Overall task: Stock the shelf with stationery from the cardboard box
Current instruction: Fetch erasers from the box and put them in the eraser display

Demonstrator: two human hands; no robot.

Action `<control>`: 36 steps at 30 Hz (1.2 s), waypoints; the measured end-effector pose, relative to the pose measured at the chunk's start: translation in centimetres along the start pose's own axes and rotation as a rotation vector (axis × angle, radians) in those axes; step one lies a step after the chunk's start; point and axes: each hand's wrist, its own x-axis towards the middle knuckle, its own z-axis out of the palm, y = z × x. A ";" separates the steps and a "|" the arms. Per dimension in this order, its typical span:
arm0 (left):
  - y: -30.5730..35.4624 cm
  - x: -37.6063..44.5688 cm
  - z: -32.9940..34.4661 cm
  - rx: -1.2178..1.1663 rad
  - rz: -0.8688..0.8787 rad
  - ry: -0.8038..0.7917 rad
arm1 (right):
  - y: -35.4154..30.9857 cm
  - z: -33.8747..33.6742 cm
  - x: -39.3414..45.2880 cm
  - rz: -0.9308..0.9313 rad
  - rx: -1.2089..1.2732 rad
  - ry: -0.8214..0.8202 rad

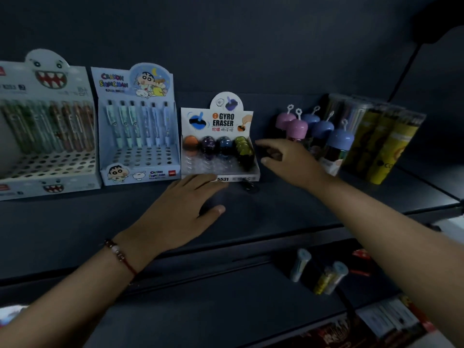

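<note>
A white Gyro Eraser display box [221,144] stands on the dark shelf [263,209], with round erasers in orange, purple, blue and yellow rows. My left hand [180,212] lies flat with straight fingers, its fingertips touching the box's front edge. My right hand [288,159] reaches in beside the box's right side, fingers spread and relaxed, holding nothing. A small dark object [248,188] lies on the shelf just in front of the box's right corner. No cardboard box is in view.
Left of the eraser box stand a Crayon Shinchan pen display [136,126] and a shark-face pen display [45,126]. To the right are capped tubes [316,131] and yellow packs [381,144]. Tubes [324,272] lie on the lower shelf.
</note>
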 end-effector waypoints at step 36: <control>67.5 -30.0 46.7 -0.101 1.120 -1.439 | -4.0 3.7 -100.4 2.130 0.339 0.597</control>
